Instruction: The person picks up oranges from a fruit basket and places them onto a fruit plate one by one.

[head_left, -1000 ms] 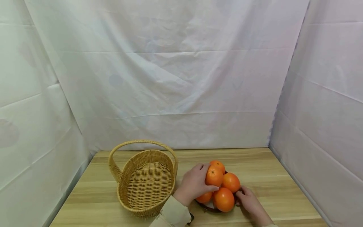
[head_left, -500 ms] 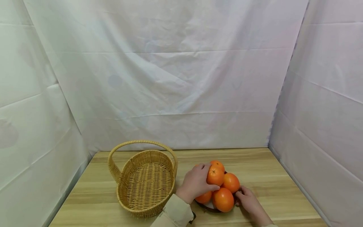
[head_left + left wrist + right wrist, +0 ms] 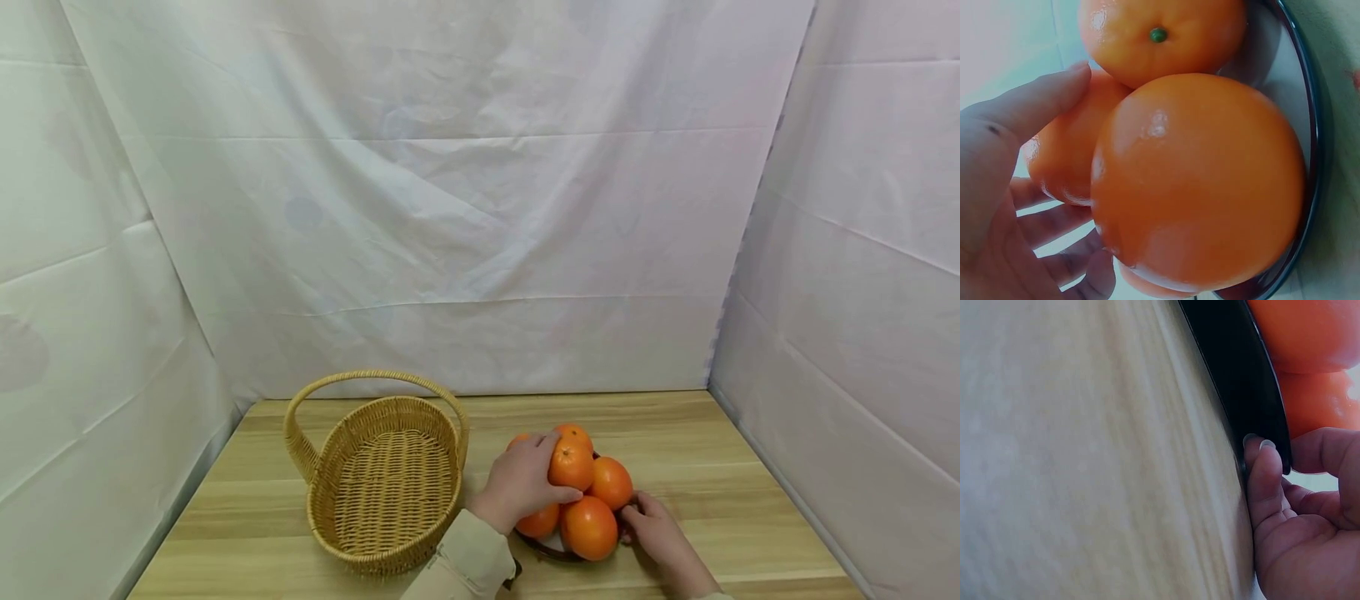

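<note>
My left hand [image 3: 520, 483] curves round the topmost orange [image 3: 572, 465] of a small pile, thumb in front and fingers behind. In the left wrist view this orange [image 3: 1063, 147] sits between thumb and fingers, partly hidden by a larger-looking orange [image 3: 1200, 181] closer to the camera. Several oranges lie beneath and around it on a dark-rimmed plate [image 3: 551, 550] with a pale inside. At the plate's right side, my right hand [image 3: 658, 533] pinches the rim. The right wrist view shows thumb and fingers on the black edge [image 3: 1235, 362], just below the oranges.
A wicker basket [image 3: 318, 525] with a tall arched handle [image 3: 375, 375] stands left of the plate, near my left forearm. No fruit shows inside it. The wooden table [image 3: 735, 500] is bounded by white cloth [image 3: 480, 250] at the back and sides.
My left hand and the top orange have shifted slightly to the right. Another orange behind the left hand shows more now. The right hand keeps its place at the plate rim.
</note>
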A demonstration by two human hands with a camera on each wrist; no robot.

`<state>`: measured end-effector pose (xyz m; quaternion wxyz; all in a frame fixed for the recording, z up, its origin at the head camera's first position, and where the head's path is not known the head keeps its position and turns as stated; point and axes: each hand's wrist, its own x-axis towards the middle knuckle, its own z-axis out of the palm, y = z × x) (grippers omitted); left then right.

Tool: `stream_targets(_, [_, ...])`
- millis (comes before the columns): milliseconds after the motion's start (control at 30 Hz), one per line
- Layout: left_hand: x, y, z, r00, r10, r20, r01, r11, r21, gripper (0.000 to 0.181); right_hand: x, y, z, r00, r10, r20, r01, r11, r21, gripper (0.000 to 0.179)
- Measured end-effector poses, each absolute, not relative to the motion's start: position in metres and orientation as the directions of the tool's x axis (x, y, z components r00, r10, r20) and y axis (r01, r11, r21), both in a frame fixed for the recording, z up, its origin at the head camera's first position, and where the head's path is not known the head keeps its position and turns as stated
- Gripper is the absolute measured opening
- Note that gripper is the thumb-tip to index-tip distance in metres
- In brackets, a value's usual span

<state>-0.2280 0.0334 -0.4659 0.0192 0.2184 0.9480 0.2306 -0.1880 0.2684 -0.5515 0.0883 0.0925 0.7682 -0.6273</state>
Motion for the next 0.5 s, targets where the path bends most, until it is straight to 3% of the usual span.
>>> stream_targets(500, [-0.2264,0.0302,-0.4685,-0.898,0.434,0.076,0.420,0.791,0.445,0.094,-0.1881,0.2699,-0.5539,-0.969,0.031,-0.247,0.247,0.215,-0.945,0.032])
